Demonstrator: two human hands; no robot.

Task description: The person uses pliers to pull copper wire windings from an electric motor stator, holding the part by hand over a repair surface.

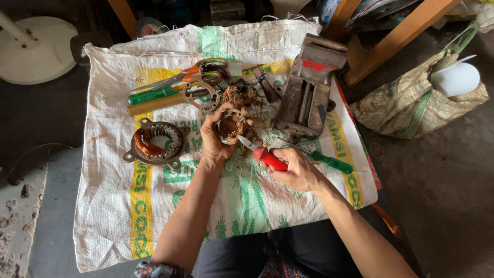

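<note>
- While the left hand [218,135] curled round a small ring-shaped motor core [230,126] wound with copper wire, it held the piece upright over the middle of the woven sack [118,206], fingers closed on its rim.
- The right hand [298,170] was wrapped shut round the smooth red handle of a cutter [268,158]; the tool's long axis ran up and to the left, its short metal tip pointing at the core's lower edge and just about touching it.
- A larger round motor core [156,143], rusty metal with lugs and a bundle of orange-brown wire inside, lay flat on the sack to the left of the held one.
- A green-handled screwdriver [329,161] lay just beyond the right hand, slanting down to the right.
- Orange-handled scissors [198,72] and a green-handled tool [152,94] rested near the sack's far edge.
- A grimy grey vise [309,87], blocky and worn, stood on the right.
</note>
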